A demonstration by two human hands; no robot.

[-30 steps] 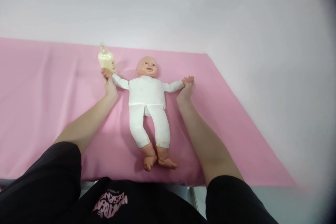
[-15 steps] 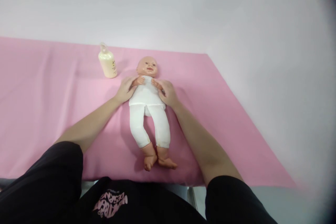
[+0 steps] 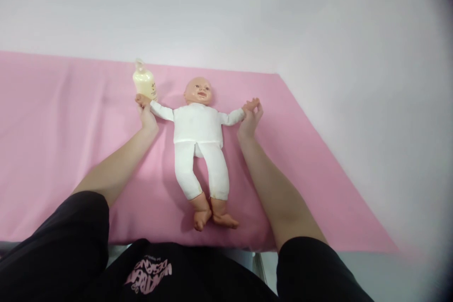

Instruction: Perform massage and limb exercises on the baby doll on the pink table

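A baby doll (image 3: 198, 125) in a white top and white trousers lies on its back, head away from me and bare feet towards me. Both its arms are stretched out to the sides. My left hand (image 3: 148, 119) is closed round the doll's hand at the left, just in front of a pump bottle. On the other side, my right hand (image 3: 250, 121) holds the doll's other hand, with the fingers behind it partly hidden. The pump bottle (image 3: 144, 82) of pale yellow liquid stands upright, its lower part covered by the doll's hand.
A pink cloth (image 3: 304, 188) covers the table under the doll, with soft folds at the left. Its right edge slants towards me. Beyond it is a plain white surface (image 3: 226, 14).
Both my hands have moved apart, drawing the doll's arms from over its chest out to the sides. The doll's body and the bottle stay in place.
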